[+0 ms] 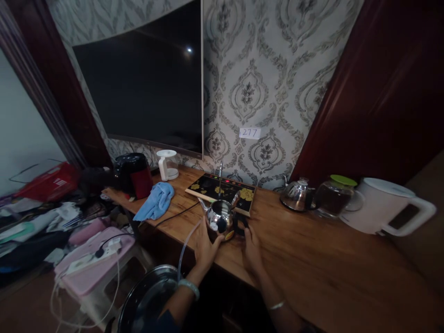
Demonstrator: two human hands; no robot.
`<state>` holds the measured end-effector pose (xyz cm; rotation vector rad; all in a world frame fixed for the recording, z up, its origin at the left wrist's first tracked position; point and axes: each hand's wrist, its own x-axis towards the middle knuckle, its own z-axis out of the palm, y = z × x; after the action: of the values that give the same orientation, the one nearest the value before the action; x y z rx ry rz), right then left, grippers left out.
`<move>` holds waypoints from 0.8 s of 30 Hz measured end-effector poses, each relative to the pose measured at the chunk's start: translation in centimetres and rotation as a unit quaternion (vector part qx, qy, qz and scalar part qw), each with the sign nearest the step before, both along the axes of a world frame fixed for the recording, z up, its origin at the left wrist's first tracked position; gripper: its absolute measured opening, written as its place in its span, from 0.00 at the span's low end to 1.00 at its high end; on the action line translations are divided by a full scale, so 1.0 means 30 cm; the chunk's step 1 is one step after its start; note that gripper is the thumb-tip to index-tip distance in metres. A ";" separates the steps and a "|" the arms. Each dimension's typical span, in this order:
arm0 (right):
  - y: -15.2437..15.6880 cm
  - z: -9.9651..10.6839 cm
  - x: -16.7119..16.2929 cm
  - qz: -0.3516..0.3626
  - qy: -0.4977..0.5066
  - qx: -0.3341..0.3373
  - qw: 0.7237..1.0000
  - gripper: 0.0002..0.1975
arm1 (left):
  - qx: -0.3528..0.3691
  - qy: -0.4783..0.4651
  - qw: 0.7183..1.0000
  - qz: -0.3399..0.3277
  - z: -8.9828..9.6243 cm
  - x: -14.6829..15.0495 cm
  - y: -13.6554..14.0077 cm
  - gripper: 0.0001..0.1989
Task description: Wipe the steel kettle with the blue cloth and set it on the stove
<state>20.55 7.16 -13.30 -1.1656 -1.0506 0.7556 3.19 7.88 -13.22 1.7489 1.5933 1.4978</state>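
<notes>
A small shiny metal kettle (pixel 221 213) without a lid on stands at the front edge of the wooden table, its spout pointing left. My left hand (pixel 204 246) is closed around the kettle's near left side, thumb against the body. On the right, my right hand (pixel 252 245) grips the black handle (pixel 240 225). Directly behind the kettle lies a black electric tea stove panel (pixel 227 187) with gold flowers, lit red marks and a thin metal spout (pixel 221 170) rising from it. A clear tube (pixel 183 249) runs down beside my left wrist.
A blue cloth (pixel 156 201), a red-black appliance (pixel 137 173) and a white-lidded clear jug (pixel 168 165) sit left. Rightward stand a second metal kettle (pixel 298 195), a green-lidded glass pot (pixel 335 196) and a white electric kettle (pixel 385 206). Below are a basin (pixel 152 296) and pink stool (pixel 85 282).
</notes>
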 end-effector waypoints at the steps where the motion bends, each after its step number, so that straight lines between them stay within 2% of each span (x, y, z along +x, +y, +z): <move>1: 0.004 -0.010 0.000 -0.010 -0.007 0.000 1.000 0.29 | 0.002 -0.003 1.000 0.002 -0.008 -0.001 0.004 0.43; 5: 0.018 -0.037 0.008 -0.036 -0.023 -0.002 0.999 0.28 | 0.005 -0.002 1.000 0.004 -0.029 -0.005 0.014 0.43; 11: 0.006 -0.031 0.008 -0.009 -0.038 0.043 0.998 0.29 | -0.007 0.019 1.000 0.012 -0.029 -0.004 0.007 0.42; 24: 0.005 -0.021 0.021 0.016 -0.053 0.010 0.998 0.31 | 0.016 0.017 0.999 0.031 -0.036 0.011 0.008 0.39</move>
<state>21.17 7.32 -13.92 -1.1848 -1.1651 0.7142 3.51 8.12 -14.32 1.7652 1.6627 1.5374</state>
